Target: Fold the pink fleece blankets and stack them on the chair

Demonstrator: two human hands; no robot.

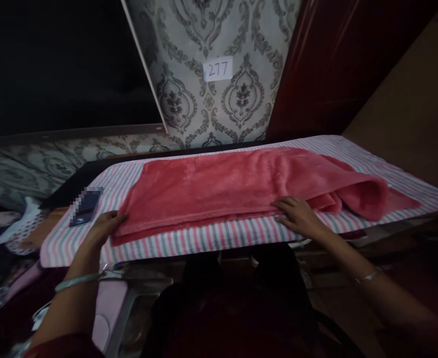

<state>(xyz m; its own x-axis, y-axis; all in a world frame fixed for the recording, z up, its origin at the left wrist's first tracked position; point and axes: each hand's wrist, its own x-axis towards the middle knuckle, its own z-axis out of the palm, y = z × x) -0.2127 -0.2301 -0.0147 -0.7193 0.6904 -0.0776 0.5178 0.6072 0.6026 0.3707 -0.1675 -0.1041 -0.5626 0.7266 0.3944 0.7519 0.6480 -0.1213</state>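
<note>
The scene is dim overall, with soft light falling from above onto the red blanket (241, 189), which is the brightest and sharpest area. Below the blanket everything sinks into deep shadow with little detail. Above and left of it lies a near-black patch. Straight lines bow around the blanket toward the edges, showing wide-angle distortion. Left of it, a small patch is pixelated.

Single head-worn view, looking forward and down over the striped board (211, 238) from its near long edge. Close range; the board spans nearly the full width. Beyond the board, patterned wallpaper (211, 99) with a number tag (218, 68) faces the camera.
</note>
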